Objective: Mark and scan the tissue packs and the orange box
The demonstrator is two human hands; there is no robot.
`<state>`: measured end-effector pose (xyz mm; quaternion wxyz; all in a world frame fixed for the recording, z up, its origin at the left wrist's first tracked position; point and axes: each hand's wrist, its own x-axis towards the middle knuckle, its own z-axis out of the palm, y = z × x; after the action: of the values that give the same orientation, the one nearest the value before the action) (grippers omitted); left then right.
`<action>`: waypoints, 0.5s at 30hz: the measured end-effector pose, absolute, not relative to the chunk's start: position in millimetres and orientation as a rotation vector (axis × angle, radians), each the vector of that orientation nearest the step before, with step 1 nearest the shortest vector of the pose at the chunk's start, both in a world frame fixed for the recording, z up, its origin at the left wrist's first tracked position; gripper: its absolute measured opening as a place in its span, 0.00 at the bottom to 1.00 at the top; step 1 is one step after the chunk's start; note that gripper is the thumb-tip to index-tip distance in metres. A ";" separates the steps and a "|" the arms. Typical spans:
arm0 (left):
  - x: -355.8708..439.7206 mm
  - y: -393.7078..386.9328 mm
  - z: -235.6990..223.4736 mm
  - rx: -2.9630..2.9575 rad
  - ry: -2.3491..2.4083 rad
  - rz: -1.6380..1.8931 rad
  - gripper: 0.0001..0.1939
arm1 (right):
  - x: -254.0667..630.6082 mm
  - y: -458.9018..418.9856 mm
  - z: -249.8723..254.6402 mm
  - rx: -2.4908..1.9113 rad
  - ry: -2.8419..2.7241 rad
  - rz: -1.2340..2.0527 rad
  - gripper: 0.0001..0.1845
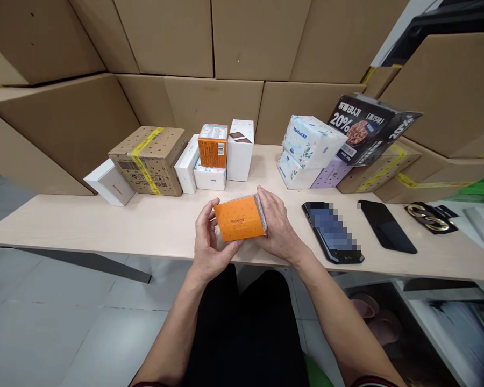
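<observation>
Between both hands, near the table's front edge, is an orange box (241,217) with small printed lettering, held at a slight tilt. My left hand (210,242) grips its left end, thumb along the near lower edge and fingers behind. At the other end, my right hand (278,226) presses against the grey, shiny side, its fingers mostly hidden behind the box. Farther back, another orange box (213,146) with a barcode rests on a white tissue pack (210,177). Beside them stands a tall white box (241,150).
A taped cardboard box (165,161) and white boxes (111,183) stand at left. Right of centre are stacked tissue packs (310,140) and a black printed carton (358,129). A rugged phone (333,231), a black flat slab (387,226) and gold scissors (427,216) lie on the table (157,223).
</observation>
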<state>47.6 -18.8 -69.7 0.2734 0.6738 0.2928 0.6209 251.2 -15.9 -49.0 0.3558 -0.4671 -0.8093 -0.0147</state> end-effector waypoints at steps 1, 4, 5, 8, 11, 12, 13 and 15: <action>47.7 -18.6 -69.4 1.802 0.783 1.668 0.49 | 251.1 -15.9 -49.5 -1.214 -2.091 -0.038 0.56; 47.7 -18.4 -68.8 1.791 0.775 1.678 0.49 | 250.6 -16.3 -50.4 -1.237 -2.091 -0.052 0.56; 47.4 -18.5 -68.7 1.789 0.777 1.683 0.49 | 250.4 -16.4 -50.5 -1.244 -2.091 -0.058 0.55; 46.2 -18.5 -68.8 1.795 0.811 1.648 0.50 | 250.1 -16.7 -50.8 -1.251 -2.089 -0.076 0.52; 44.9 -16.6 -69.9 1.796 0.906 1.546 0.50 | 250.1 -16.9 -51.2 -1.260 -2.102 -0.080 0.47; 44.5 -15.4 -70.5 1.788 0.933 1.516 0.50 | 250.1 -17.0 -51.1 -1.267 -2.105 -0.077 0.46; 44.2 -14.1 -70.9 1.775 0.954 1.490 0.51 | 250.1 -17.4 -50.7 -1.278 -2.108 -0.069 0.44; 43.8 -11.6 -71.2 1.749 0.973 1.445 0.51 | 249.8 -18.4 -49.4 -1.319 -2.109 -0.039 0.42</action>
<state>43.8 -11.6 -71.2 0.3302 0.6688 0.3722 0.5524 249.8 -18.4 -49.4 0.3209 -0.5021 -0.8029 -0.0148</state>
